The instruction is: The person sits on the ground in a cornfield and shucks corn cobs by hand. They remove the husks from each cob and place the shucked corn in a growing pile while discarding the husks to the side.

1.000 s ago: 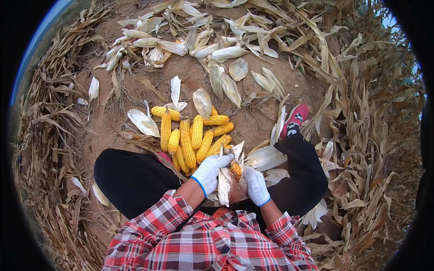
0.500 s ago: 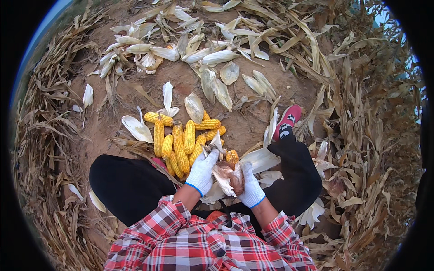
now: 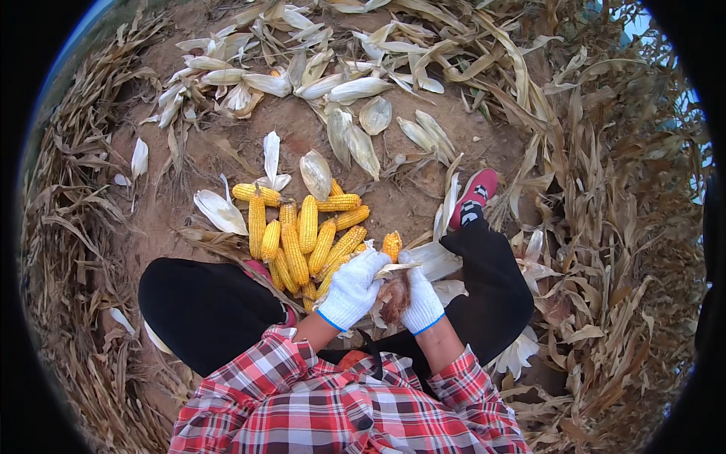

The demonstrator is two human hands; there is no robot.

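Left hand: we angle it inward, fingers pinching pale husk.
Right hand: we hold a corn ear, its yellow end pointing forward.

Corn ear: lower part hidden by husk, right hand; plaid shirt cut off below.

The place is outdoors, in a field, under soft and even daylight. The ground is bare soil, reddish brown and a little rough. On the left side, a thick band of dry leaves bends along the rim. On the right, brown stalks make a dense mass, and through them a pale bluish brightness shows at the upper right.
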